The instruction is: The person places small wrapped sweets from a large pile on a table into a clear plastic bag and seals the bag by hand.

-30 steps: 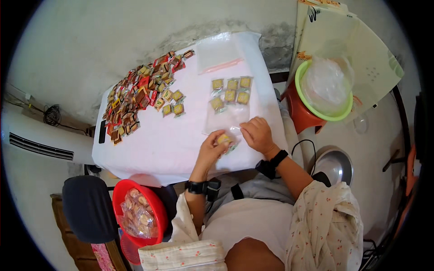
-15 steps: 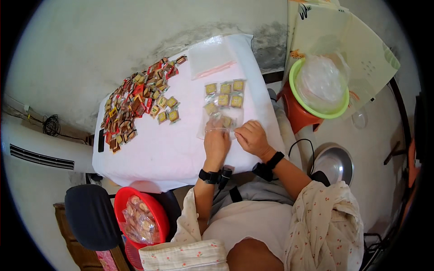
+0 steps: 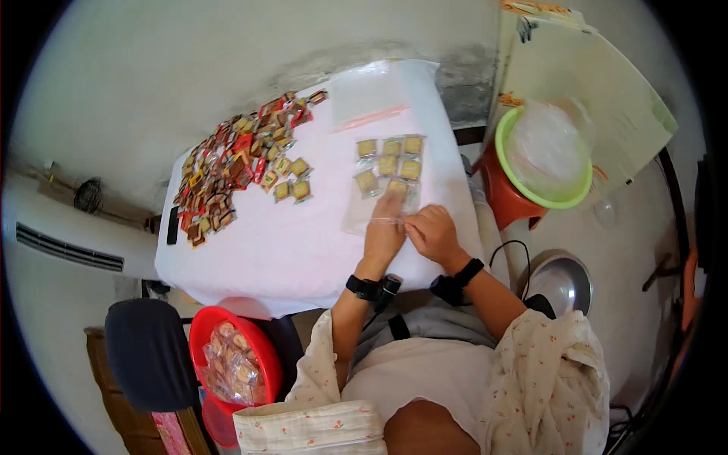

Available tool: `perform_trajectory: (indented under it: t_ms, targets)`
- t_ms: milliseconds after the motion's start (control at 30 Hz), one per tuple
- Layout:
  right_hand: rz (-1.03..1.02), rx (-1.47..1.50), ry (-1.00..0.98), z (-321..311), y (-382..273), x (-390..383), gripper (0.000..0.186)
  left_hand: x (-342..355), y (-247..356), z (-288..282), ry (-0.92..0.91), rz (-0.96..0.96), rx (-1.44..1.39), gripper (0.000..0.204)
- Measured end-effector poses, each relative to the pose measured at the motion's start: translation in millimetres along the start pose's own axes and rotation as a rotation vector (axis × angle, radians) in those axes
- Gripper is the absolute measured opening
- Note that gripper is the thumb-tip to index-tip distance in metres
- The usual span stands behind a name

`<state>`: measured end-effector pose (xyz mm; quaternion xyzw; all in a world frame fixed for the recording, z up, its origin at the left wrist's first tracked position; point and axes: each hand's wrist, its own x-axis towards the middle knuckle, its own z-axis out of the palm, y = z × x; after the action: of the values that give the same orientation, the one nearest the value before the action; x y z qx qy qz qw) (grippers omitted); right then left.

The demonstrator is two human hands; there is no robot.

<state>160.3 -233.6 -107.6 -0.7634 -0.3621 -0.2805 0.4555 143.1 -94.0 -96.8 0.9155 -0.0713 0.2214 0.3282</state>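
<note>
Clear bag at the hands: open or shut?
Open: the clear bag has its edge across the left hand, which reaches inside to a wrapped cookie; the right hand pinches that edge.

worktop (image 3: 303, 250): white cloth (image 3: 235, 296). yellow biscuits (image 3: 387, 166) in clear packets near its right edge, clear plastic bag (image 3: 361, 217) there too. mixed pile (image 3: 224, 182) along far left edge: red, brown, yellow. bags (image 3: 368, 92) by far right corner: whitish clear, pink band (image 3: 373, 117). phone-like slab (image 3: 172, 225) at left edge: black. basins: one red (image 3: 274, 364), one lime green (image 3: 569, 202). stool (image 3: 504, 199) orange-brown. bowl (image 3: 561, 287) silver. sleeves (image 3: 542, 379) cream, small red print. shirt (image 3: 425, 368) white, trousers (image 3: 470, 326) grey, wrist straps (image 3: 364, 289) black. chair back (image 3: 152, 356) dark blue-black. wall (image 3: 152, 76) off-white, grey stains (image 3: 459, 97).
</note>
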Motion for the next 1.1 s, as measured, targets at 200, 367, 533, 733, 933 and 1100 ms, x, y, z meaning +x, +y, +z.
perform_trajectory:
  t_ms: [200,367,533,733,933,1100]
  targets:
    - [0.024,-0.040,0.000,-6,1,0,0.009,-37,1,-38,-0.029,0.071,-0.134,0.018]
    - [0.005,-0.051,-0.006,-6,0,2,0.012,-42,-48,-87,0.274,-0.315,-0.029,0.017]
    - [0.017,-0.022,-0.015,-5,0,2,0.012,7,-102,-103,0.391,-0.424,0.281,0.047]
    - [0.042,-0.021,-0.020,-6,-2,1,0.013,33,-111,-80,0.387,-0.626,0.426,0.046]
    - [0.024,-0.002,-0.017,-4,2,1,0.012,1,-115,-89,0.345,-0.504,0.290,0.034]
    - [0.009,0.002,0.011,-7,3,3,0.013,-62,-60,-74,0.475,-0.392,-0.229,0.028]
